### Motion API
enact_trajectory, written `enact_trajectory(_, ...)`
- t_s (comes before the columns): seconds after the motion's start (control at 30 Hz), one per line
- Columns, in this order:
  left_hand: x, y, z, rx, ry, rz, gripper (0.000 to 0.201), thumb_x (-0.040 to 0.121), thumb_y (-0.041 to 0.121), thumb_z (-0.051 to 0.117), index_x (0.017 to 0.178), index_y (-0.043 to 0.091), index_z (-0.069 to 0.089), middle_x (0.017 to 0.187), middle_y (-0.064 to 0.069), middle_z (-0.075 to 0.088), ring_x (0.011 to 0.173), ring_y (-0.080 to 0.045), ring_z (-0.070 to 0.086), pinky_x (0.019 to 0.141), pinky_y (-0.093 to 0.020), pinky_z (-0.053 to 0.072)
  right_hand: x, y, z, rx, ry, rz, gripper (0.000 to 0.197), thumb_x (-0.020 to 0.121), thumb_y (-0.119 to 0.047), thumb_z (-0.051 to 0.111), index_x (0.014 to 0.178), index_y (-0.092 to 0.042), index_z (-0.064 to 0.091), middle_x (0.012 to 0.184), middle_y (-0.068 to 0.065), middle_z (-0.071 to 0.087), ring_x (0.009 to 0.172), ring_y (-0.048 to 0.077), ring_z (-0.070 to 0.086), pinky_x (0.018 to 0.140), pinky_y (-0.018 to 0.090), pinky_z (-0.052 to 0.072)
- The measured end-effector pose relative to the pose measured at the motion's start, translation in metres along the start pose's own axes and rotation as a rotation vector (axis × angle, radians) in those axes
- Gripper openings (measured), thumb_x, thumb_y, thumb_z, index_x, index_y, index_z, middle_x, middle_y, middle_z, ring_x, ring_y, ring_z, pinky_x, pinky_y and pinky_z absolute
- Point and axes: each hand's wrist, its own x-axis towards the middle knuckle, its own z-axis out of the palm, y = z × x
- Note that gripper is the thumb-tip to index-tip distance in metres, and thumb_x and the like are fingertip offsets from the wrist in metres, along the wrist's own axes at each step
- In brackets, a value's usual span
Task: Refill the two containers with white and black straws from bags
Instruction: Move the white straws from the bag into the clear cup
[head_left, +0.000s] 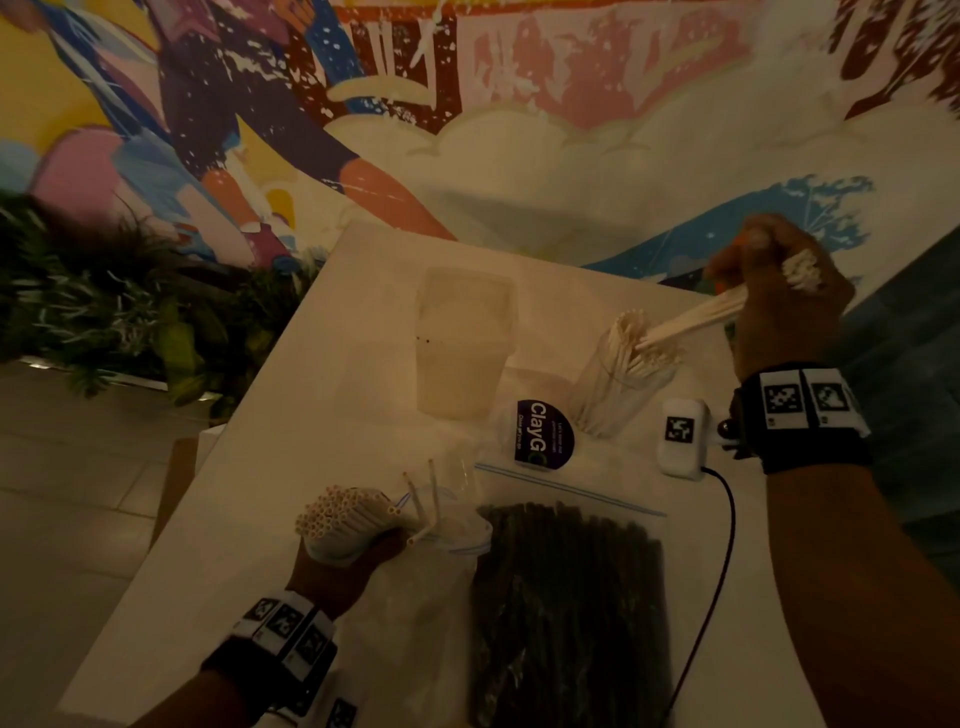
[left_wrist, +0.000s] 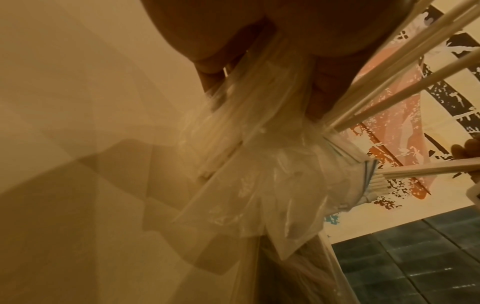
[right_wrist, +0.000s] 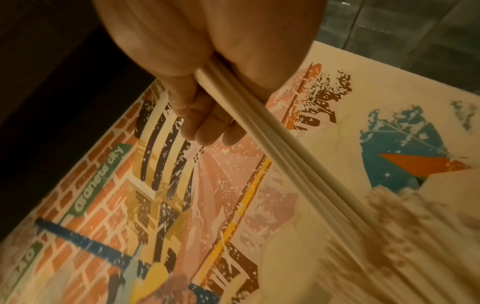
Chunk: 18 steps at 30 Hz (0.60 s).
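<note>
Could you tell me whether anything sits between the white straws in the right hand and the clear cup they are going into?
Nothing visible does. The right hand holds a bunch of white straws whose lower ends already reach the open mouth of the clear cup. Only the white straws already standing in that cup crowd the opening.

Left hand (head_left: 343, 558) low, fingers clenched; right hand (head_left: 779, 301) raised, fingers curled tight.

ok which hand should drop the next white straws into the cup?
Right hand: it already grips a bundle of white straws angled into the clear cup. Left hand holds the bag.
</note>
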Motion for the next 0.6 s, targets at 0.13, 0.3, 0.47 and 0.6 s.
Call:
enact_trajectory(0.13, 0.000, 0.003, 0.001, -0.006, 0.000, -0.010, 0.049, 0.069, 0.013, 0.076, 0.070, 0.061, 0.064, 0.078, 0.039, 0.064, 0.078, 0.015, 0.060, 0.070, -0.002, 0.047, -0.001, 0.001, -0.001, -0.014, -0.014, -0.011, 0.015, 0.095, -0.021, 0.055, 0.097, -0.022, 0.070, 0.062, -0.014, 0.067, 0.062, 0.009, 0.065, 0.084, 0.043, 0.055)
enact_trajectory(0.3, -0.002, -0.006, -0.001, 0.012, 0.006, -0.014, 0.044, 0.067, 0.012, 0.078, 0.072, 0.055, 0.068, 0.080, 0.033, 0.067, 0.079, 0.009, 0.063, 0.072, -0.007, 0.050, -0.002, 0.004, 0.000, 0.008, -0.018, 0.024, 0.014, 0.093, -0.017, 0.056, 0.093, -0.023, 0.068, 0.061, -0.013, 0.067, 0.059, 0.009, 0.063, 0.078, 0.038, 0.056)
enact_trajectory(0.47, -0.002, -0.009, -0.002, 0.002, 0.029, -0.034, 0.052, 0.066, -0.001, 0.077, 0.075, 0.049, 0.070, 0.082, 0.030, 0.069, 0.079, 0.008, 0.064, 0.072, -0.008, 0.051, 0.001, 0.013, 0.001, 0.032, -0.029, 0.023, 0.019, 0.095, -0.017, 0.054, 0.103, -0.004, 0.065, 0.064, -0.011, 0.068, 0.063, 0.012, 0.065, 0.082, 0.039, 0.055)
enact_trajectory(0.6, -0.002, -0.005, -0.001, -0.018, 0.039, -0.018, 0.046, 0.071, 0.011, 0.077, 0.074, 0.056, 0.067, 0.081, 0.034, 0.067, 0.079, 0.012, 0.062, 0.070, -0.005, 0.049, -0.008, 0.020, 0.005, 0.063, -0.067, 0.065, 0.015, 0.095, -0.012, 0.055, 0.102, -0.018, 0.067, 0.066, -0.010, 0.069, 0.066, 0.012, 0.065, 0.074, 0.028, 0.056)
